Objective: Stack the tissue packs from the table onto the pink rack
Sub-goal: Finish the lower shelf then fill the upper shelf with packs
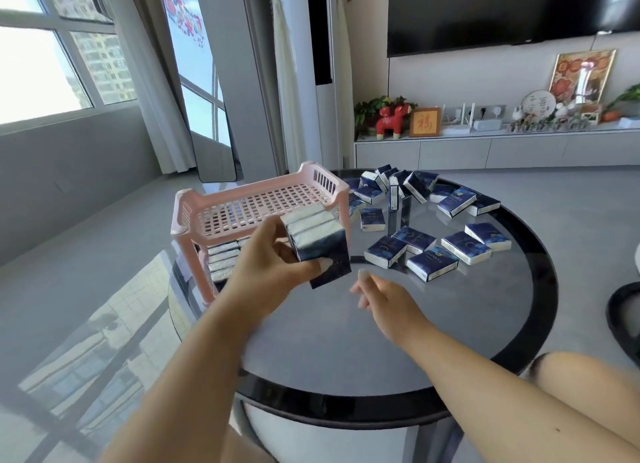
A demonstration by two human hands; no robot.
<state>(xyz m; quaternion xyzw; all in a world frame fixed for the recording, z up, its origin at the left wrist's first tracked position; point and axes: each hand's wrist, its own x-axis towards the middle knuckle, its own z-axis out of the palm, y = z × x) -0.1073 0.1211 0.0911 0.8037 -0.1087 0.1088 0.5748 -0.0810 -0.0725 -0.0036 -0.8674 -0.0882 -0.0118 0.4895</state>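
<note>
- Round glass table (346,341) with a black rim, carrying everything in play.
- Pink rack (242,206) standing at the table's left edge, slotted top shelf bare, corner posts running down to a lower tier.
- Down on that lower tier, a row of tissue packs (223,258) already stacked, silvery ends facing out, partly hidden behind the left hand.
- Loose packs (450,247) scattered flat over the table's right half, a tumbled heap (394,185) crowding the far edge, some tilted against each other, one standing upright.
- Nothing between the raised bundle and the rack's top shelf but air; the rack's near right post just behind the bundle.
- Left hand (273,265) up above the table's left side, fingers and thumb wrapped round a bundle of packs (318,244): several held together as one block.
- Bundle itself dark blue with pale markings, silvery-white crinkled ends on top, tilted, lower corner poking out below the thumb.
- Right hand (381,296) low over the middle of the table, just beside the bundle, fingers loosely spread, holding nothing, slightly blurred.
- Beyond the table: a long grey cabinet (485,150) with a red toy animal (393,119) and a framed picture (424,122), a dark screen (502,12) on the wall above.
</note>
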